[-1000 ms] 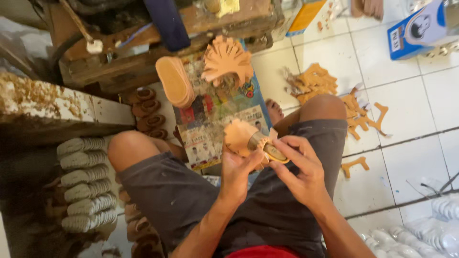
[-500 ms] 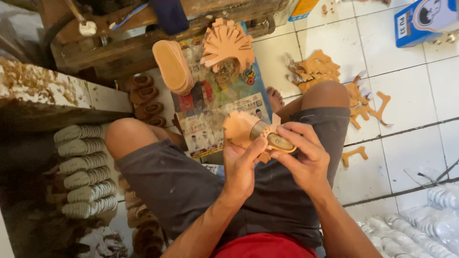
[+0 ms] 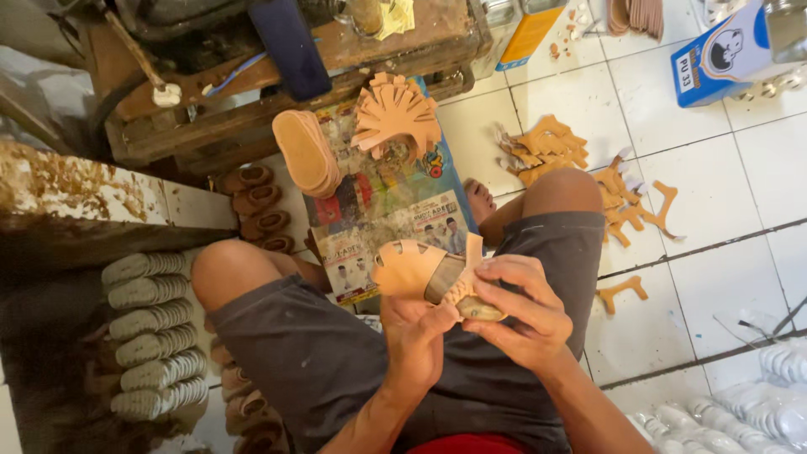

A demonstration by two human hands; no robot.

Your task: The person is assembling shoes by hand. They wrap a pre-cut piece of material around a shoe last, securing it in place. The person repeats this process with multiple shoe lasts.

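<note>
Tan leather cut-out sandal upper (image 3: 409,267) was gripped by the left hand (image 3: 418,332); its strap was best pressed firmly at three o'clock by the clenched right hand (image 3: 517,307).

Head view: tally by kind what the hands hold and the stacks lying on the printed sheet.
Tan sandal upper on a shoe last, gripped by left hand and right hand: 1
Stack of tan insoles: 1
Fan of tan cut pieces: 1
Total: 3
</note>
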